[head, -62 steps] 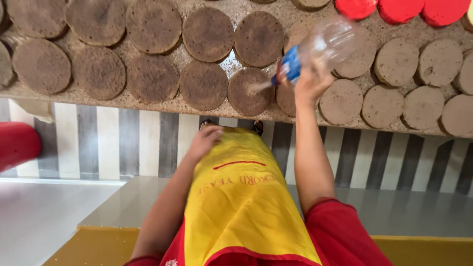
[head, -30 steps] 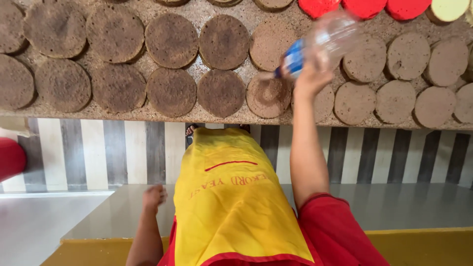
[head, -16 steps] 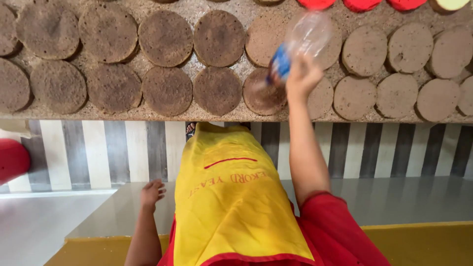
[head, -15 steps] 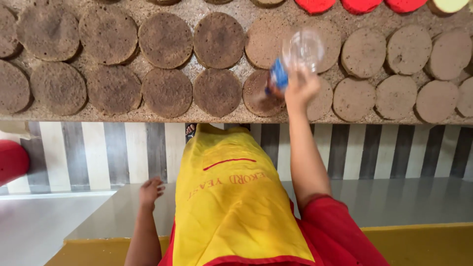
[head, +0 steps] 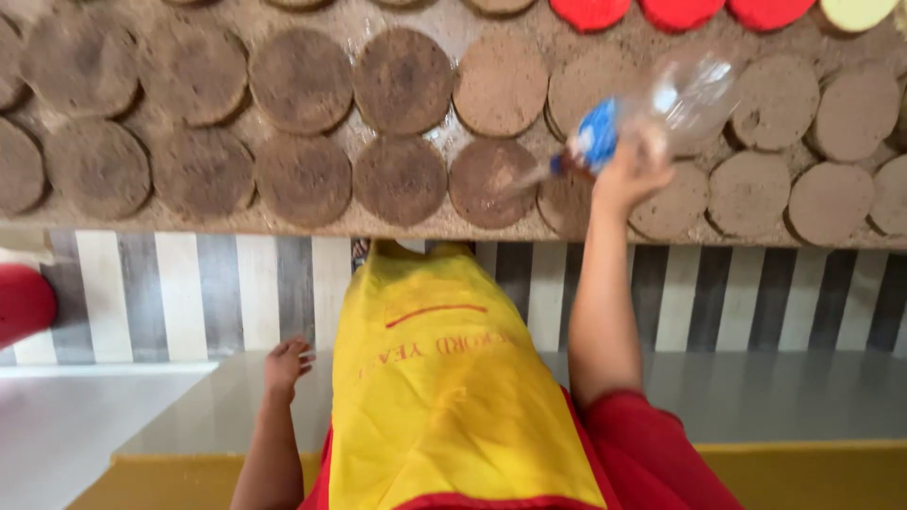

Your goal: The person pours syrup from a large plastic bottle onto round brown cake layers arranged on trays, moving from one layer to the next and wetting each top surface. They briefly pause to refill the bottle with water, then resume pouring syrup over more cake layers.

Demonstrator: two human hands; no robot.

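My right hand point(head: 631, 168) is raised over the surface and grips a clear plastic bottle point(head: 673, 102) with a blue label, tilted with its neck down to the left. A thin stream of water falls from it toward a brown round disc point(head: 489, 178). Several brown round discs, darker and wet-looking on the left point(head: 300, 178) and paler on the right point(head: 746, 194), lie in rows on a speckled surface point(head: 444, 231). My left hand point(head: 286, 364) hangs low beside my yellow apron point(head: 444, 397), fingers loosely apart, holding nothing.
Red discs point(head: 680, 11) and a pale yellow one point(head: 855, 11) lie at the far top right. A black-and-white striped panel point(head: 189, 293) runs below the surface edge. A red object point(head: 24, 304) sits at the left. The floor has a grey step point(head: 784, 397) and yellow band.
My right hand has shifted the bottle back to the right and tipped it flatter. My left hand dropped from the apron's chest to my side two seconds ago and stays low.
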